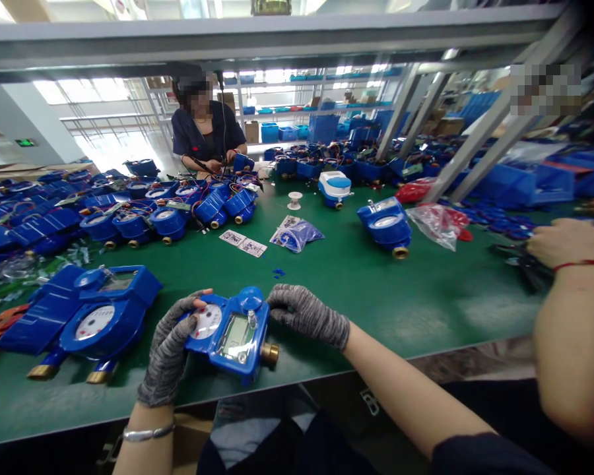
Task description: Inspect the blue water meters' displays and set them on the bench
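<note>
Head view: meter in hand at the near edge of the bench

Fingers of the left hand are clamped on the meter's nine o'clock end, the thumb at the rim of the dial. That grip seems to carry most of the control, and it leaves the display uncovered. The right hand has its fingers curled close together against the two o'clock edge, beside the dome; whether they pinch or only steady it, I cannot tell. Its brass end juts out at four o'clock, free of both hands. The meter tilts towards the wearer, probably so its face can be seen; whether its underside rests on the bench is hidden.

From there, a second meter sits at nine o'clock, handy for the left hand. Wired meters crowd together at eleven o'clock, apparently grouped to save space. Cards lie at twelve and a bag at one, near yet out of the hands' way. A lone meter stands at two.
</note>
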Motion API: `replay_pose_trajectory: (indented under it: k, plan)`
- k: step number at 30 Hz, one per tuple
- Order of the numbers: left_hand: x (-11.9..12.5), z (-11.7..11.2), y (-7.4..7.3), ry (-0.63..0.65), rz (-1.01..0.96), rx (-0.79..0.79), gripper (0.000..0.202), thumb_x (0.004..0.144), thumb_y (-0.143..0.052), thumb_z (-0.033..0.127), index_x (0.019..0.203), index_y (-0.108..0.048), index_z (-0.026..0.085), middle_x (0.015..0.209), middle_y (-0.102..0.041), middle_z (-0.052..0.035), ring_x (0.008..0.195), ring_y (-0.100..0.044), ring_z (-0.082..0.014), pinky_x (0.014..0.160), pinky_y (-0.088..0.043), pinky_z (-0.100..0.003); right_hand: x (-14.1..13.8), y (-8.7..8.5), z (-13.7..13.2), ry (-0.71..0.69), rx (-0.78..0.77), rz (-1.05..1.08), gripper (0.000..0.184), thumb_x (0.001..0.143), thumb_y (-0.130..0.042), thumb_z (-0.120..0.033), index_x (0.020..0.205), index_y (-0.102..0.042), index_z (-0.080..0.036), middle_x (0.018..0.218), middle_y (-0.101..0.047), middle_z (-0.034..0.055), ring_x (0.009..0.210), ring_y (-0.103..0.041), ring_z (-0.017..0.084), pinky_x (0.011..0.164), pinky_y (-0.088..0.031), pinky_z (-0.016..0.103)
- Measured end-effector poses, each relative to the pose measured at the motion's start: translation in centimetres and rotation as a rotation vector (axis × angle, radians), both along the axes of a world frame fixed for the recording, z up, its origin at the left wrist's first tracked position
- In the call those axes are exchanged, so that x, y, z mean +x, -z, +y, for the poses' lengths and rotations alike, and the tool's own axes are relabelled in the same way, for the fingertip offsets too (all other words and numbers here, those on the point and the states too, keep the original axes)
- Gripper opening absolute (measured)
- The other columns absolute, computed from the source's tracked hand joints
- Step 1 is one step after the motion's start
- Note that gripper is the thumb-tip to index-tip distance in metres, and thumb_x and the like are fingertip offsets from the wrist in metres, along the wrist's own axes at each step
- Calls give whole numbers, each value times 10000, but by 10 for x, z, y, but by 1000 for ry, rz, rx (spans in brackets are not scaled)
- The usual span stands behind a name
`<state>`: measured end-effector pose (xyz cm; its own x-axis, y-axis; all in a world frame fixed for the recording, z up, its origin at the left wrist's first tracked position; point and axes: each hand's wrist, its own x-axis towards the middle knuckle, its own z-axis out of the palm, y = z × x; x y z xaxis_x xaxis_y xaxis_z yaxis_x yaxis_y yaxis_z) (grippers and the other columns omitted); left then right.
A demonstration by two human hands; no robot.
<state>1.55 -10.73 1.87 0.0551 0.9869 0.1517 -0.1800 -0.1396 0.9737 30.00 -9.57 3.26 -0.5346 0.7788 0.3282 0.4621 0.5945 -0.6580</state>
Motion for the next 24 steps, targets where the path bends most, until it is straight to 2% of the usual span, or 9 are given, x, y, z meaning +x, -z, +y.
replay_pose_trajectory:
  k: [3,5,6,8,12,15,19,24]
  plan:
    - [1,0,0,-2,-23,-14,205,819,-644,281,988,-665,165,1277,-645,-121,1174,-598,-308,997,-427,-399,6,12,-13,-82,64,44,181,956,-527,-249,999,-683,-168,944,-632,55,864,-583,158,808,-497,297]
    - [2,0,-2,-3,-32,-19,199,817,-636,278,976,-665,161,1260,-654,-116,1150,-609,-295,980,-433,-380,9,18,-22,-78,74,76,222,963,-514,-268,1081,-679,-178,996,-639,78,924,-585,179,858,-492,331]
    - [3,-1,-3,-6,-30,-18,194,820,-630,275,972,-665,159,1256,-657,-114,1145,-611,-289,978,-432,-373,9,20,-26,-52,28,106,239,962,-518,-282,1114,-675,-182,1014,-644,85,941,-589,187,870,-491,343]
    - [4,-1,-4,-14,-26,-9,183,824,-620,268,961,-664,155,1245,-662,-112,1144,-611,-284,981,-427,-365,6,20,-30,21,-209,222,259,960,-531,-333,1120,-667,-181,993,-661,83,906,-612,190,825,-509,336]
    - [3,-1,-3,-27,-25,6,177,824,-615,256,957,-664,150,1234,-667,-115,1170,-599,-295,996,-416,-372,-9,14,-24,77,-848,514,368,917,-563,-502,925,-632,-140,738,-644,46,619,-612,155,580,-506,272]
    - [1,-1,-1,-13,-16,10,188,829,-614,264,968,-663,148,1248,-659,-121,1184,-592,-307,1009,-407,-386,-18,10,-16,64,-1070,511,467,795,-673,-588,812,-627,-124,645,-617,33,499,-566,126,489,-467,237]
    - [-1,0,3,-7,-38,-3,200,836,-620,282,986,-663,158,1268,-649,-113,1203,-582,-312,1016,-410,-393,-19,7,-13,99,-1164,422,524,731,-692,-638,763,-646,-117,614,-614,35,450,-548,120,447,-453,229]
    - [0,0,8,-28,-42,-33,198,851,-618,302,995,-671,177,1288,-642,-102,1241,-563,-321,1062,-404,-424,-16,14,-15,116,-1101,403,393,819,-644,-529,766,-621,-141,572,-565,-8,439,-503,92,427,-408,191]
